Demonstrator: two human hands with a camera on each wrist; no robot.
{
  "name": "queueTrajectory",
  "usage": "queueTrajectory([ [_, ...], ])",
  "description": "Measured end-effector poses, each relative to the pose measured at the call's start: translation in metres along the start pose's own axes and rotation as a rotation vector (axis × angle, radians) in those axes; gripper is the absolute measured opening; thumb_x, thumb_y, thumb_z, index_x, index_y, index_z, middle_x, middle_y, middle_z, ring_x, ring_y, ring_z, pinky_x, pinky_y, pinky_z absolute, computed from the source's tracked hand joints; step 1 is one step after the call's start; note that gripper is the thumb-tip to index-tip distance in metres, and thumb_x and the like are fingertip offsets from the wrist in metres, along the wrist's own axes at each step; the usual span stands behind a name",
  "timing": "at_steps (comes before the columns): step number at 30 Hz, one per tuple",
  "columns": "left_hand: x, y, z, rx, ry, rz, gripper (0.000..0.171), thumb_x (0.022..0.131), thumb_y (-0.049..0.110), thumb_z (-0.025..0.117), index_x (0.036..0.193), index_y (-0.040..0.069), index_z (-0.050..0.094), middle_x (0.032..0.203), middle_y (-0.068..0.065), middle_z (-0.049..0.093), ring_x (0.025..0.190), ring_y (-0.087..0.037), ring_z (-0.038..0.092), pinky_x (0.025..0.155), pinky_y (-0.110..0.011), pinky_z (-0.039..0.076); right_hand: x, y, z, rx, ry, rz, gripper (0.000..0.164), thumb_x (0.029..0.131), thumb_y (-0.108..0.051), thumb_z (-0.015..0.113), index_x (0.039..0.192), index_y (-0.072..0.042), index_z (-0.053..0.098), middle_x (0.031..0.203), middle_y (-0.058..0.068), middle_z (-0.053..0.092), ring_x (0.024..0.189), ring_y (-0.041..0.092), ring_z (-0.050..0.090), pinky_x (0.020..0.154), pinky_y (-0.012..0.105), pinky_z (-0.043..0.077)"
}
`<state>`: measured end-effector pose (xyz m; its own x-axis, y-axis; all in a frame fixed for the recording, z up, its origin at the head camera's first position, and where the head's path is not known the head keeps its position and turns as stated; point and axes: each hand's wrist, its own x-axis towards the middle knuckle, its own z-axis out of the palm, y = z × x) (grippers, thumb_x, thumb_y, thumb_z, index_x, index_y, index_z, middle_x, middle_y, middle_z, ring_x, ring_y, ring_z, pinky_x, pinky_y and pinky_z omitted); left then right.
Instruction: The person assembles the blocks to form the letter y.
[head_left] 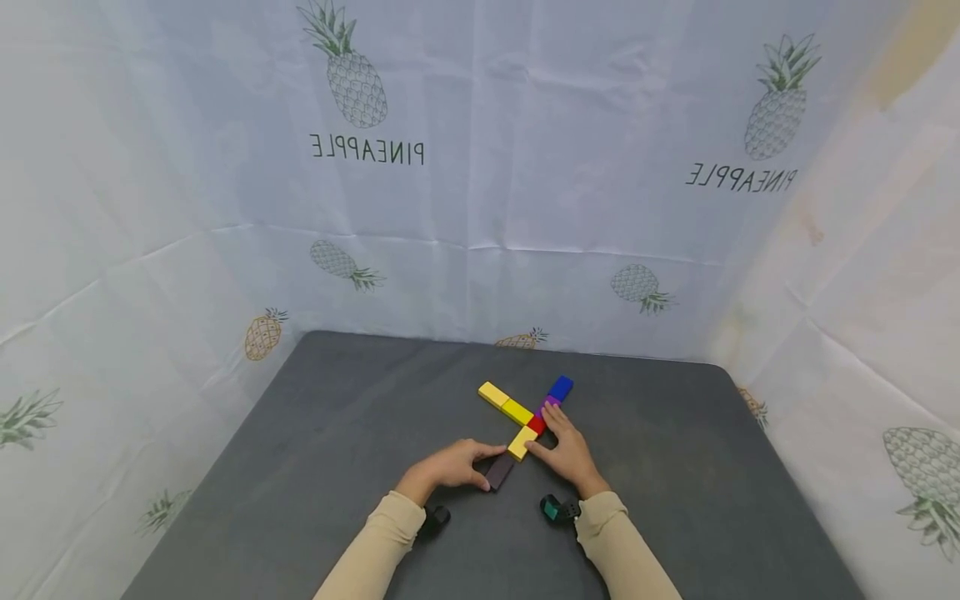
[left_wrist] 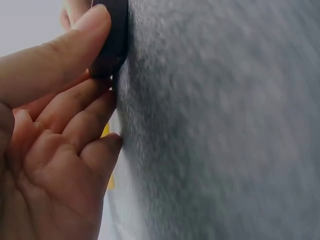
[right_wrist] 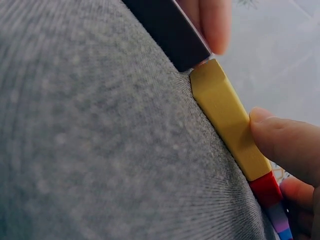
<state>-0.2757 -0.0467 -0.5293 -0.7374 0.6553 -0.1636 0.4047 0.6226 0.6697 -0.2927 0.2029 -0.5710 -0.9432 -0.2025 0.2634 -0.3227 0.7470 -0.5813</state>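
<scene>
In the head view, my left hand (head_left: 456,464) pinches a dark brown block (head_left: 499,472) between thumb and fingers. One end of it lies right at a pale yellow block (head_left: 522,443). My right hand (head_left: 568,452) has its thumb against that yellow block's side, while its longer fingers reach along to a purple block (head_left: 552,401), partly hidden by them. Between yellow and purple sits a red block (right_wrist: 266,190), with a blue block (head_left: 560,387) at the far end. From the red block a second arm runs left: a bright yellow block (head_left: 517,411), then another pale yellow block (head_left: 492,394).
The blocks lie flat on a dark grey tabletop (head_left: 337,417), forming a cross-like shape right of its middle. Behind and beside it hangs a white cloth (head_left: 480,183) printed with pineapples. A dark wrist camera (head_left: 558,509) is strapped at the right wrist.
</scene>
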Motion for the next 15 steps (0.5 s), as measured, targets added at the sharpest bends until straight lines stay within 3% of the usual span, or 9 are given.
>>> queueTrajectory([
  [6,0.0036,0.002,0.0023,0.034,0.009,-0.004,0.069,0.081,0.018,0.074,0.143,0.02,0.044,0.143,-0.001,0.047,0.126,-0.016,0.048,0.098,-0.031,0.045,0.0007,0.0007,0.0004,0.002,-0.011,0.007,0.084,0.08,-0.05,0.07,0.143,-0.003,0.041,0.151,0.013,0.036,0.141,0.034,0.029,0.11,0.056,0.028],
  [15,0.0065,0.005,0.0028,0.02,0.01,-0.022,0.066,0.082,0.017,0.074,0.142,0.021,0.046,0.142,-0.001,0.05,0.123,-0.015,0.05,0.099,-0.034,0.045,-0.001,0.0014,0.0015,-0.001,0.015,-0.016,0.082,0.08,-0.047,0.071,0.141,0.0,0.043,0.149,0.015,0.038,0.14,0.035,0.031,0.109,0.056,0.03],
])
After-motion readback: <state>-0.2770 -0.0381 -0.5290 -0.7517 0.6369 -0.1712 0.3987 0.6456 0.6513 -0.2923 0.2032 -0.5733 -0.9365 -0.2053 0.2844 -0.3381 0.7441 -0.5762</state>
